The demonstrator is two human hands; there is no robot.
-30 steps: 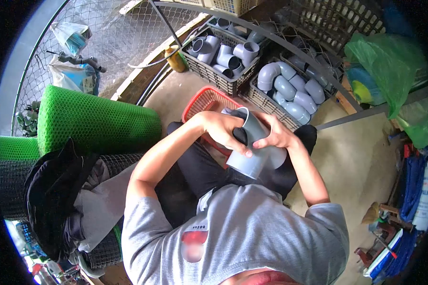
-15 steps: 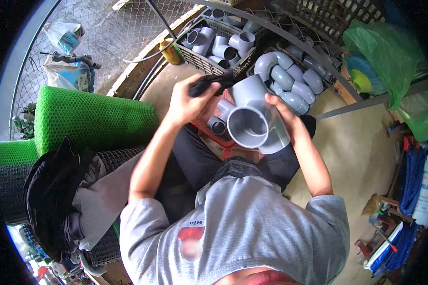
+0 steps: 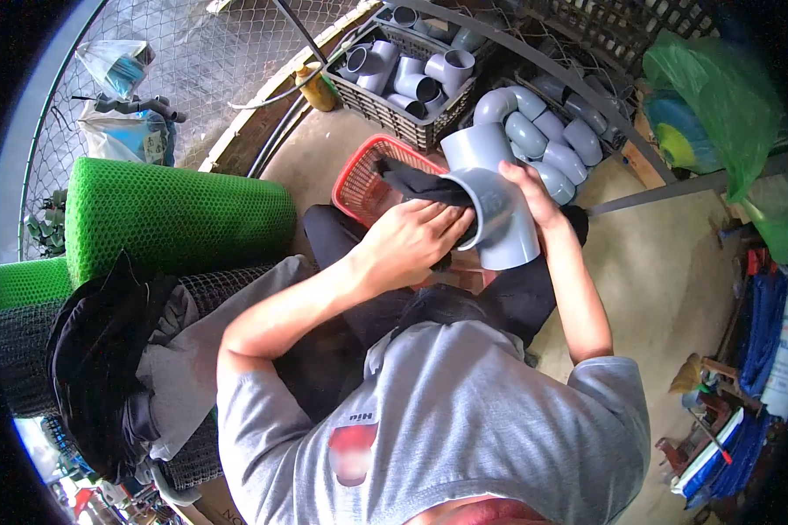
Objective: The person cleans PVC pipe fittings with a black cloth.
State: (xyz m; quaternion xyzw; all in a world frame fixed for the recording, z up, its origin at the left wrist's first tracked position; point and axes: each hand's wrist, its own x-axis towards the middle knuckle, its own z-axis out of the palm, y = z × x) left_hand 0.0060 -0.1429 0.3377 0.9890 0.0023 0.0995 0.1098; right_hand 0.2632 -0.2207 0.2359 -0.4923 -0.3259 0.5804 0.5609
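Note:
A large grey pipe tee fitting [image 3: 508,232] is held up above the lap, with one open end facing the left. My right hand [image 3: 534,194] grips its right side, thumb on top. Against the left opening, my left hand [image 3: 422,234] holds a black cloth [image 3: 416,184], partly pushed inside the rim; its fingers lie together over the cloth and the fingertips are at the opening. Behind the cloth stands a red plastic basket [image 3: 355,179], partly hidden by the hand and the fitting.
A black crate [image 3: 425,133] of grey fittings stands ahead, with grey elbows [image 3: 527,136] stacked to its right. A yellow bottle [image 3: 317,89] is beside the crate. Green mesh rolls [image 3: 179,219] and dark clothing [image 3: 96,367] lie at left. Green plastic [image 3: 705,114] hangs at right.
My left hand has moved right and down, bringing the black cloth from above the basket to the fitting's opening. The fitting has turned, so its opening now faces left. More of the basket shows.

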